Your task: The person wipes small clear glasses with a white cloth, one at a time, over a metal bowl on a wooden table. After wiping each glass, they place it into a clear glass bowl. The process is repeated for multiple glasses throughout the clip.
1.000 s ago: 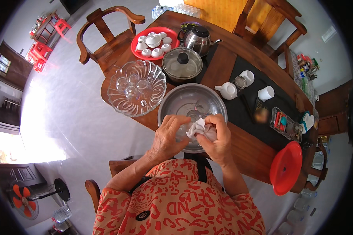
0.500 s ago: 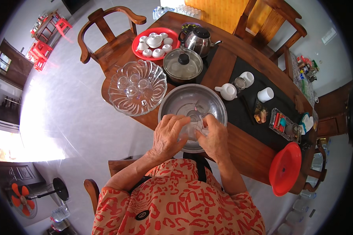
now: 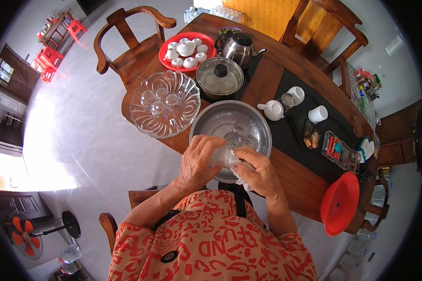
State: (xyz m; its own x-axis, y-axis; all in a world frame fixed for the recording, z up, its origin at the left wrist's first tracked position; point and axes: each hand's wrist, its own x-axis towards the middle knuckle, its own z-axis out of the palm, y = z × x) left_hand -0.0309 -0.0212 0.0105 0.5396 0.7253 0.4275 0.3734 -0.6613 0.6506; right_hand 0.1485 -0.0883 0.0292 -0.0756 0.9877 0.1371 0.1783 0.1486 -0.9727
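Over the near part of a metal basin (image 3: pixel 208 119), my left hand (image 3: pixel 197 161) is closed around a clear drinking glass (image 3: pixel 222 155). White tissue (image 3: pixel 234 159) is pinched in my right hand (image 3: pixel 260 173), pressed against the glass's right end, with a crumpled piece hanging below the fingers. Inside the basin rest more clear glasses (image 3: pixel 249 142), partly covered by my hands. Left of it, a scalloped glass bowl (image 3: pixel 143 119) carries several small glasses (image 3: pixel 159 93).
Behind the basin stand a lidded pot (image 3: pixel 211 84), a steel kettle (image 3: pixel 237 51) and a red tray (image 3: pixel 165 43) of white teaware. To the right are a white teapot (image 3: pixel 273 110), white cups (image 3: pixel 318 114), a glass tray (image 3: pixel 337 161) and a red basin (image 3: pixel 340 203) at the table edge.
My right hand has turned and shifted slightly right and down, with the white tissue now showing more plainly at the glass. My left hand stays nearly in place, around the glass.
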